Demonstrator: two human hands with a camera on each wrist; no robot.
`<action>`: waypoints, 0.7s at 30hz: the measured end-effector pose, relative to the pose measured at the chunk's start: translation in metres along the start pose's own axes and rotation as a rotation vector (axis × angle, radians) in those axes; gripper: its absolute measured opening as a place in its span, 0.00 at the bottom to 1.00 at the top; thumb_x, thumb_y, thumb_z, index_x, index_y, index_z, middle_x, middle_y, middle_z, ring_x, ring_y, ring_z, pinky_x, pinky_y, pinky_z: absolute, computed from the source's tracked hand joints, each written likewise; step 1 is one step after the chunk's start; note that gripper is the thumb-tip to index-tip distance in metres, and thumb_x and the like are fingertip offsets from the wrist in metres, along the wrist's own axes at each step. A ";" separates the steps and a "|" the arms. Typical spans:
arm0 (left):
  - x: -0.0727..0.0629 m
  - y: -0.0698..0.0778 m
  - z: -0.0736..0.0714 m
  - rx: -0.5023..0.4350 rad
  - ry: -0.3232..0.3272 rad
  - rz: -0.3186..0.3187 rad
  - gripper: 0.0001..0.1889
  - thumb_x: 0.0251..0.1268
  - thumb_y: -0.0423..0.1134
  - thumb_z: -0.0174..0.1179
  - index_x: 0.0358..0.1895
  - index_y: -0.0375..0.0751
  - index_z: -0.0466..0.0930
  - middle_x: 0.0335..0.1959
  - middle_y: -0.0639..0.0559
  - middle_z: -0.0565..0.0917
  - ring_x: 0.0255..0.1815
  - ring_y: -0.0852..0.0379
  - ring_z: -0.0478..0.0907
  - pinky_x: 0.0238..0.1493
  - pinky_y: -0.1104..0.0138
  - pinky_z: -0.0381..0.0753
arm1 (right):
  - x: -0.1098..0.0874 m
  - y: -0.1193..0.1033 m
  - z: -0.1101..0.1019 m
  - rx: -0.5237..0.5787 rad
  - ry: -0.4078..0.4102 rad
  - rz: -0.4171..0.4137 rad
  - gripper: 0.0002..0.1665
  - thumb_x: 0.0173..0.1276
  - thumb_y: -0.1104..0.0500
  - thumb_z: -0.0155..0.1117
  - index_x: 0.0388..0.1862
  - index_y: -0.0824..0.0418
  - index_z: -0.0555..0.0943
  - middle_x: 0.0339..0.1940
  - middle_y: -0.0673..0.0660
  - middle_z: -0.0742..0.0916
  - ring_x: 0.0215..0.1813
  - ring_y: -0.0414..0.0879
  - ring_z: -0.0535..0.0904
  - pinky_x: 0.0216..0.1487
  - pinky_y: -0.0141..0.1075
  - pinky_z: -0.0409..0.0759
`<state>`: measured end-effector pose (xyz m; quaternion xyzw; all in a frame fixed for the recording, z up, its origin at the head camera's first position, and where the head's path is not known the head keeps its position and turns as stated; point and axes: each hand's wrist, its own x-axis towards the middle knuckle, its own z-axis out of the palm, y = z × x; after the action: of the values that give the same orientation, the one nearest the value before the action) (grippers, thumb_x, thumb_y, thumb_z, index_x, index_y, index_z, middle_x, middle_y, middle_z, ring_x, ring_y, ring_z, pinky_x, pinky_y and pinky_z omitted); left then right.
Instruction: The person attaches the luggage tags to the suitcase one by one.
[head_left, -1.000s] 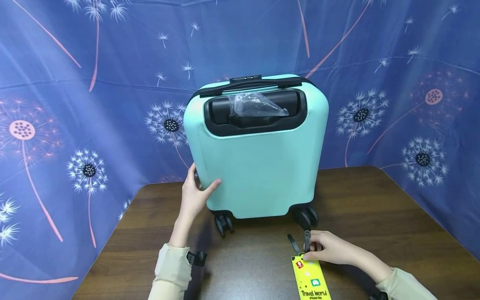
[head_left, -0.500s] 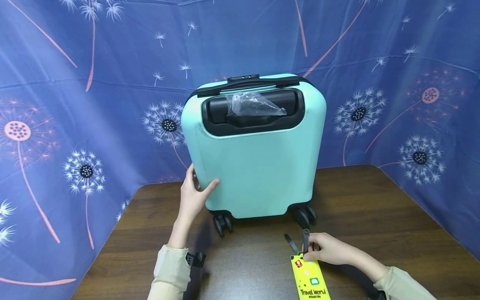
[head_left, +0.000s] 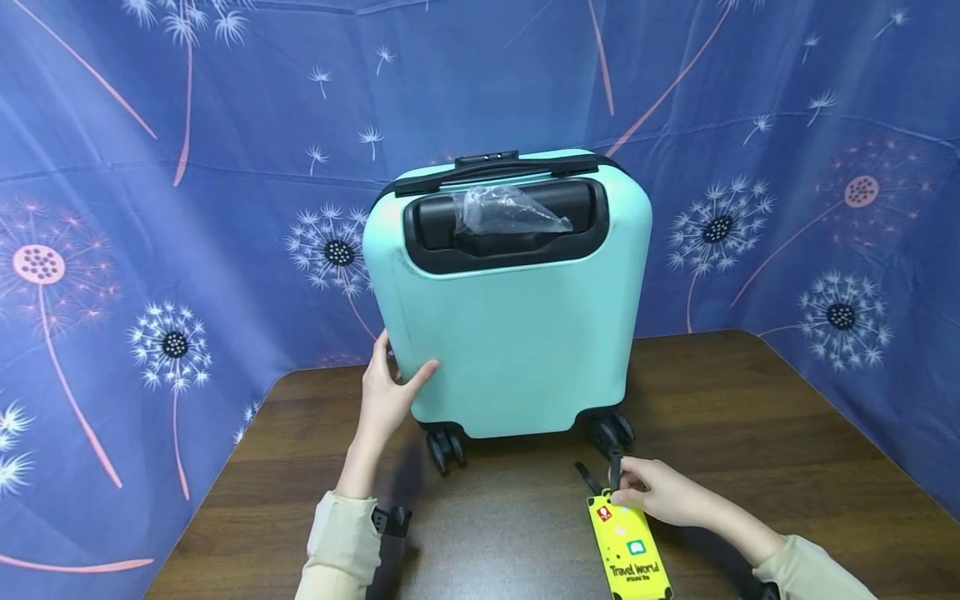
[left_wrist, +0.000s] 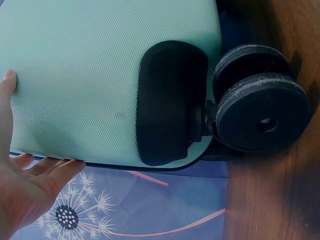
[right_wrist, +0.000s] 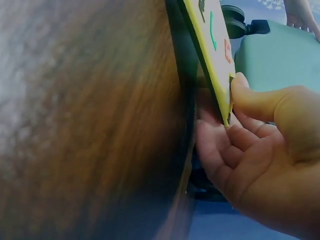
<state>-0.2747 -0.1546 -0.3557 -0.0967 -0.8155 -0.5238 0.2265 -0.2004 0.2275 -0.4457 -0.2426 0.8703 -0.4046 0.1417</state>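
Note:
A mint-green suitcase [head_left: 517, 342] stands upright on its black wheels on the brown table. My left hand [head_left: 384, 396] holds its lower left edge, thumb on the broad face and fingers at the side; in the left wrist view the fingers [left_wrist: 65, 172] lie along the black seam. Low on the right, my right hand [head_left: 660, 492] pinches the top end of a yellow luggage tag [head_left: 630, 546] printed "Travel World". The tag's dark strap [head_left: 615, 468] sticks up in two ends by the fingers. The right wrist view shows the thumb [right_wrist: 250, 97] pressed on the tag's corner.
Clear plastic wrap [head_left: 506, 210] covers part of the suitcase's recessed black handle [head_left: 438, 221]. A black carry strap [head_left: 502, 171] crosses its top. Behind the wooden table [head_left: 750, 417] hangs a blue dandelion-print cloth [head_left: 247, 167].
The right hand has lifted the tag slightly away from me and to the right, so its lower end now shows. The left hand and suitcase stay in place.

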 end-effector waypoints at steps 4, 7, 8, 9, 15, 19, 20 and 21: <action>0.000 0.000 0.000 -0.001 0.000 -0.002 0.44 0.52 0.54 0.68 0.71 0.55 0.54 0.61 0.50 0.70 0.61 0.50 0.71 0.57 0.55 0.75 | -0.002 0.000 -0.002 0.020 0.022 -0.017 0.13 0.62 0.56 0.65 0.42 0.63 0.78 0.29 0.48 0.84 0.30 0.36 0.73 0.29 0.29 0.69; -0.001 0.000 0.000 0.005 0.000 -0.002 0.44 0.51 0.54 0.68 0.71 0.56 0.54 0.61 0.50 0.70 0.61 0.50 0.71 0.56 0.55 0.75 | -0.004 -0.001 -0.003 0.041 0.027 -0.027 0.16 0.62 0.57 0.65 0.46 0.65 0.80 0.32 0.49 0.85 0.32 0.36 0.74 0.31 0.29 0.71; -0.001 0.000 0.001 0.007 0.001 -0.001 0.44 0.51 0.54 0.68 0.71 0.56 0.54 0.61 0.50 0.70 0.61 0.50 0.71 0.56 0.55 0.75 | -0.004 -0.001 -0.003 0.043 0.029 -0.031 0.16 0.62 0.57 0.65 0.46 0.65 0.81 0.32 0.49 0.84 0.32 0.36 0.74 0.31 0.29 0.71; -0.001 0.000 0.001 0.009 0.002 -0.001 0.44 0.52 0.54 0.68 0.71 0.56 0.54 0.61 0.50 0.70 0.61 0.50 0.71 0.56 0.55 0.75 | -0.005 -0.001 -0.004 0.043 0.031 -0.029 0.16 0.63 0.56 0.65 0.46 0.65 0.81 0.32 0.49 0.84 0.32 0.36 0.74 0.30 0.29 0.72; -0.002 0.000 0.002 0.017 0.013 0.006 0.44 0.52 0.55 0.68 0.71 0.54 0.54 0.61 0.48 0.70 0.61 0.49 0.71 0.57 0.54 0.75 | -0.009 -0.003 -0.012 0.049 0.064 -0.023 0.16 0.63 0.55 0.65 0.45 0.64 0.82 0.34 0.52 0.87 0.33 0.35 0.77 0.32 0.29 0.75; -0.002 0.000 0.003 0.040 0.020 0.008 0.45 0.52 0.55 0.67 0.72 0.53 0.53 0.62 0.47 0.69 0.61 0.48 0.71 0.57 0.54 0.74 | -0.012 -0.006 -0.017 0.055 0.087 -0.046 0.15 0.63 0.54 0.64 0.43 0.64 0.83 0.38 0.54 0.88 0.34 0.34 0.79 0.33 0.29 0.77; -0.002 0.000 0.003 0.047 0.019 0.011 0.45 0.52 0.55 0.67 0.72 0.53 0.53 0.62 0.47 0.69 0.61 0.48 0.71 0.57 0.54 0.74 | -0.013 -0.006 -0.019 0.052 0.094 -0.049 0.15 0.63 0.54 0.64 0.43 0.64 0.83 0.38 0.54 0.88 0.34 0.33 0.79 0.33 0.29 0.77; -0.002 0.001 0.003 0.054 0.017 0.013 0.45 0.52 0.55 0.67 0.73 0.53 0.53 0.62 0.47 0.70 0.60 0.49 0.72 0.57 0.54 0.75 | -0.014 -0.007 -0.020 0.049 0.102 -0.049 0.16 0.63 0.54 0.64 0.43 0.64 0.83 0.38 0.54 0.88 0.35 0.33 0.79 0.34 0.29 0.77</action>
<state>-0.2732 -0.1515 -0.3574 -0.0914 -0.8267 -0.5008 0.2394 -0.1951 0.2441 -0.4267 -0.2394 0.8600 -0.4409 0.0930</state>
